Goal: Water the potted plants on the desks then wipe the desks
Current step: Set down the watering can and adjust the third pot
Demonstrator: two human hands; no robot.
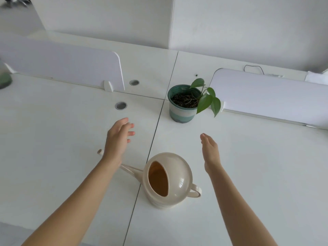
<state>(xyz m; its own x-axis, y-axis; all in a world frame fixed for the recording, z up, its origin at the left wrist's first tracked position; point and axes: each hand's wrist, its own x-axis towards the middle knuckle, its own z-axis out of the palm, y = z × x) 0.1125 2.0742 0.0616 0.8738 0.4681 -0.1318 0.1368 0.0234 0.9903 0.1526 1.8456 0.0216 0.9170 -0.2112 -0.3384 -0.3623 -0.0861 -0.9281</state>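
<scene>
Head view: a beige plastic watering can (170, 180) with a round body stands upright on the white desk tops, in the near middle between the two forearms. Its oval filling hole faces up and towards the camera, and the inside looks amber-brown; whether there is water in it cannot be told. Its long thin spout (131, 170) runs out to the left across the dark seam (156, 125) between the left desk (53, 139) and the right desk (257, 157). It passes under the left wrist, and its tip shows just beyond. The loop handle (195, 190) sticks out to the right.

The left hand (118, 139) hovers above the left desk, beyond the can. Its fingers are straight and slightly spread, and it holds nothing. The right hand (211, 153) hovers above the right desk, seen edge-on, with the fingers straight and close together, also holding nothing. Neither hand touches the can.

Farther back, on the right desk just beside the seam, stands a green-and-white banded ceramic pot (182, 112) of dark soil. A small plant with pointed green leaves (205, 101) leans out over its right rim.

Pale lilac divider panels stand along the back of each desk, one at left (62, 64) and one at right (266, 93). Two round grey cable holes (121, 105) lie near the left panel's end. A blurred greenish object (4, 77) sits at the far left edge.
</scene>
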